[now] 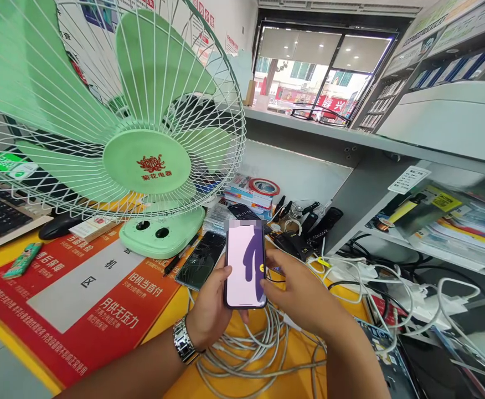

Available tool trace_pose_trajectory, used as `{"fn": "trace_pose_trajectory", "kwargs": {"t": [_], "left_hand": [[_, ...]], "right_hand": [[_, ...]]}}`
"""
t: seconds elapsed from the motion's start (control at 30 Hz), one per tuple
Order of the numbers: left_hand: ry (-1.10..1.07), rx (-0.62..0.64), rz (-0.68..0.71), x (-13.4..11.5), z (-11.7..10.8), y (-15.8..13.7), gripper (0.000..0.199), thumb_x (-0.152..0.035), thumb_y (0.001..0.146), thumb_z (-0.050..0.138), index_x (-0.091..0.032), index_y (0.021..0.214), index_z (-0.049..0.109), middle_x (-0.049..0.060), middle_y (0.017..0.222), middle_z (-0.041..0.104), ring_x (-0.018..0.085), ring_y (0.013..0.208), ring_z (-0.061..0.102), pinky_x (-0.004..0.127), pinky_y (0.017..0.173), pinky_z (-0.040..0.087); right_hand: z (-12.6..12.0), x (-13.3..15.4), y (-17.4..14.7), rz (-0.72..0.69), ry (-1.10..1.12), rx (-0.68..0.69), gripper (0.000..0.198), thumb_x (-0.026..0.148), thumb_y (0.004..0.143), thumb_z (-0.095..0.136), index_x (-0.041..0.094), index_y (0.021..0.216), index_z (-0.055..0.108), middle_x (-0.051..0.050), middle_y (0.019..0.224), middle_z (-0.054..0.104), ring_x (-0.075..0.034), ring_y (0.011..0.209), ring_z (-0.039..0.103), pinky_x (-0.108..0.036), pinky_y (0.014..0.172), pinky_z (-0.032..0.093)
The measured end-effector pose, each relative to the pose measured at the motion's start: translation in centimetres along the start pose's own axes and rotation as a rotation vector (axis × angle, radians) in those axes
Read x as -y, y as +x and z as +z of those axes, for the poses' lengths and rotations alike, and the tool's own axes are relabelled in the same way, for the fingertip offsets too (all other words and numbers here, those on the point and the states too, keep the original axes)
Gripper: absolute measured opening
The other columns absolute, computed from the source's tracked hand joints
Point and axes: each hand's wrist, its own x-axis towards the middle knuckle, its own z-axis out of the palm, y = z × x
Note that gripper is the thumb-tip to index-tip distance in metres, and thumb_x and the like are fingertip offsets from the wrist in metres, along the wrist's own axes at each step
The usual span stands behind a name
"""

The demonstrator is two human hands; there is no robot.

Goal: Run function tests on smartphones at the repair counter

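Observation:
A smartphone (242, 266) with a lit pale pink and dark purple screen is held upright over the table. My left hand (209, 305) is closed round its lower left side, thumb on the left edge and a fingertip showing below. A metal-band watch (183, 339) circles that wrist. My right hand (294, 285) grips the phone's right edge between thumb and fingers. Just behind my left hand lies a dark phone with a cracked screen (201, 260). A loose coil of grey cable (251, 354) spreads under both hands.
A green fan (146, 160) in a wire cage fills the upper left, its base (161, 233) on the yellow table. A red printed mat (80, 299), keyboard (1, 210) and black mouse (60, 223) are at left. Tangled white cables (362, 277) and grey shelves (392, 160) stand at right.

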Motion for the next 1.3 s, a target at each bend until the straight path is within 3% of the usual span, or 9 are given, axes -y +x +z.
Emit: {"fn": "trace_pose_trajectory", "kwargs": {"t": [0.17, 0.33, 0.53, 0.67, 0.8, 0.9, 1.0, 1.17, 1.3], "left_hand": [[-0.009, 0.014, 0.022, 0.1, -0.3, 0.1, 0.048, -0.034, 0.090, 0.044, -0.023, 0.137, 0.045, 0.004, 0.086, 0.063, 0.018, 0.062, 0.057, 0.024, 0.036, 0.048], [0.002, 0.006, 0.060, 0.3, -0.4, 0.1, 0.045, -0.033, 0.091, 0.045, -0.022, 0.135, 0.049, 0.005, 0.092, 0.067, 0.017, 0.062, 0.057, 0.025, 0.040, 0.047], [-0.073, -0.061, 0.172, 0.5, -0.1, 0.2, 0.044, -0.026, 0.088, 0.051, -0.021, 0.132, 0.055, 0.005, 0.120, 0.067, 0.022, 0.108, 0.060, 0.032, 0.089, 0.050], [-0.048, -0.056, 0.187, 0.5, -0.1, 0.2, 0.050, -0.027, 0.087, 0.054, -0.023, 0.136, 0.052, 0.005, 0.124, 0.066, 0.026, 0.116, 0.057, 0.037, 0.099, 0.045], [-0.062, -0.077, 0.186, 0.6, -0.3, 0.3, 0.047, -0.027, 0.086, 0.054, -0.022, 0.134, 0.053, 0.005, 0.121, 0.067, 0.023, 0.110, 0.060, 0.033, 0.091, 0.050], [-0.025, -0.049, 0.145, 0.7, -0.5, 0.2, 0.043, -0.032, 0.088, 0.054, -0.023, 0.130, 0.054, 0.005, 0.102, 0.069, 0.020, 0.081, 0.064, 0.029, 0.059, 0.054], [0.017, -0.008, 0.112, 0.7, -0.5, 0.1, 0.043, -0.036, 0.088, 0.053, -0.022, 0.128, 0.053, 0.004, 0.088, 0.066, 0.017, 0.062, 0.058, 0.026, 0.041, 0.048], [0.034, 0.005, 0.105, 0.6, -0.5, 0.1, 0.050, -0.037, 0.088, 0.053, -0.025, 0.136, 0.048, 0.004, 0.087, 0.065, 0.019, 0.065, 0.058, 0.025, 0.039, 0.049], [0.016, -0.027, 0.100, 0.8, -0.5, 0.1, 0.049, -0.035, 0.087, 0.055, -0.024, 0.135, 0.051, 0.005, 0.094, 0.067, 0.018, 0.066, 0.059, 0.026, 0.044, 0.049]], "right_hand": [[-0.1, 0.1, -0.9, 0.006, 0.044, 0.142, 0.067, 0.013, 0.075, 0.058, 0.030, 0.138, 0.040, -0.003, 0.139, 0.054, -0.021, 0.125, 0.053, -0.037, 0.102, 0.041], [1.1, 0.6, -0.3, 0.093, -0.043, 0.095, 0.066, 0.018, 0.073, 0.059, 0.027, 0.136, 0.038, -0.009, 0.127, 0.059, -0.028, 0.115, 0.058, -0.041, 0.091, 0.047], [3.4, 1.4, 0.5, 0.146, -0.144, 0.003, 0.073, 0.031, 0.069, 0.067, 0.020, 0.134, 0.035, -0.016, 0.124, 0.056, -0.033, 0.104, 0.061, -0.041, 0.079, 0.049], [4.0, 1.9, 0.7, 0.132, -0.165, -0.027, 0.084, 0.031, 0.067, 0.069, 0.018, 0.140, 0.029, -0.020, 0.132, 0.052, -0.035, 0.112, 0.058, -0.041, 0.083, 0.049], [3.5, 1.9, 0.6, 0.124, -0.116, 0.003, 0.080, 0.029, 0.068, 0.068, 0.018, 0.139, 0.031, -0.018, 0.127, 0.058, -0.034, 0.105, 0.061, -0.039, 0.077, 0.049], [2.5, 1.2, 0.4, 0.092, -0.052, 0.063, 0.069, 0.023, 0.076, 0.059, 0.023, 0.139, 0.032, -0.011, 0.113, 0.066, -0.030, 0.095, 0.065, -0.037, 0.074, 0.049], [1.4, 0.3, 0.0, 0.005, -0.001, 0.079, 0.063, 0.016, 0.081, 0.051, 0.029, 0.140, 0.034, -0.007, 0.122, 0.063, -0.026, 0.105, 0.063, -0.038, 0.084, 0.049], [0.6, -0.4, -0.3, -0.069, 0.031, 0.095, 0.062, 0.013, 0.081, 0.050, 0.029, 0.140, 0.038, -0.006, 0.135, 0.055, -0.024, 0.124, 0.053, -0.039, 0.100, 0.041], [1.8, 0.6, 0.1, 0.039, -0.025, 0.067, 0.067, 0.016, 0.075, 0.058, 0.026, 0.137, 0.037, -0.008, 0.116, 0.063, -0.026, 0.104, 0.062, -0.036, 0.083, 0.048]]}}
